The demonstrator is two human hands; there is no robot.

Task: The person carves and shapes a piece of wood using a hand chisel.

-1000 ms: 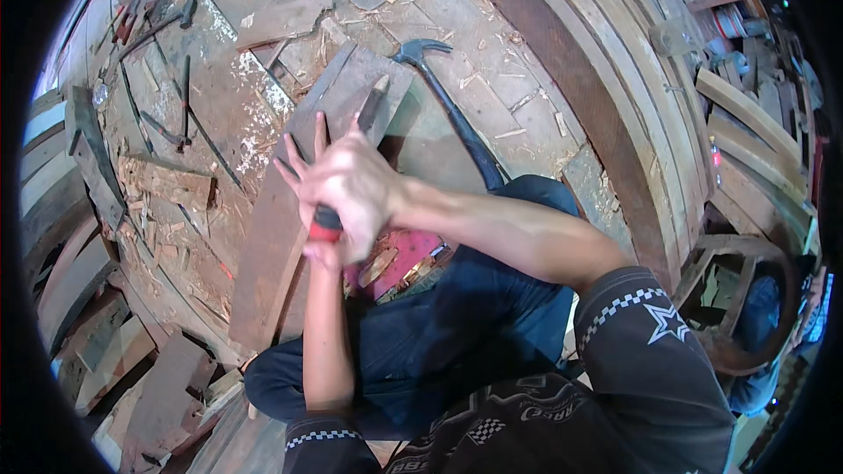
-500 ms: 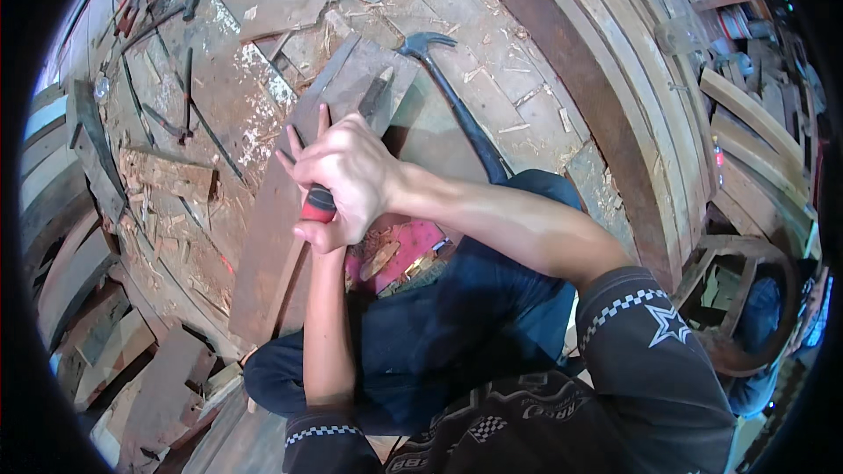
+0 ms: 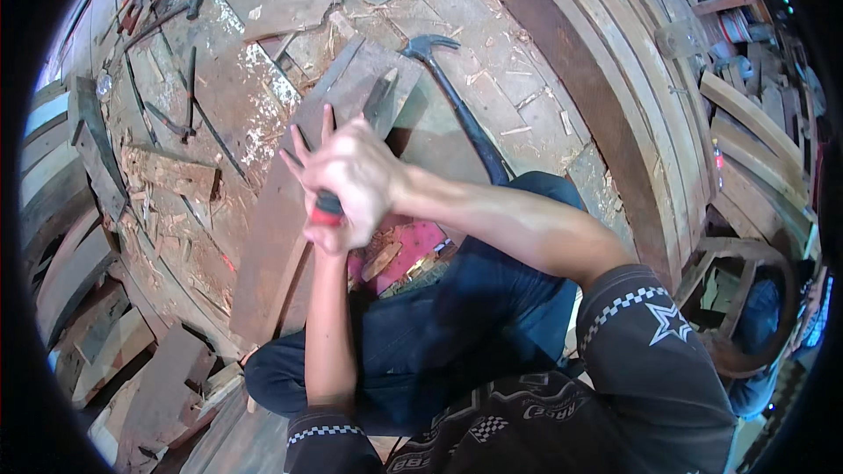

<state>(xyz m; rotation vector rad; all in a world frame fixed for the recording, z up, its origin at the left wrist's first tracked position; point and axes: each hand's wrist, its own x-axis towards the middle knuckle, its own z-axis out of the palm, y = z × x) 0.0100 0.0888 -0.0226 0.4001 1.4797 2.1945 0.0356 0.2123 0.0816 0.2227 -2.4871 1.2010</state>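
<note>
My right hand (image 3: 356, 177) is closed round the red-and-black handle (image 3: 327, 208) of a hand tool. Its working end is hidden under my hands, so the kind cannot be told. Below and partly behind it, my left hand (image 3: 306, 147) shows several fingers stretched out and spread over a thick brown board (image 3: 277, 250); its palm and thumb are covered. The board lies slanted in front of my bent legs. Just beyond my hands, a dark, narrow shape (image 3: 381, 95) marks the board's top; whether it is a slot or a separate piece is unclear.
A claw hammer (image 3: 465, 114) lies right of the board. Long planks (image 3: 597, 79) run along the right. Cut wood pieces (image 3: 162, 386) pile up at the lower left. Rods and another hammer (image 3: 193, 2) lie far left, among shavings. A pink item (image 3: 408, 250) sits by my legs.
My right hand and the tool handle have shifted slightly to the right, and the hand is a little blurred. The left forearm, board and claw hammer look nearly unchanged.
</note>
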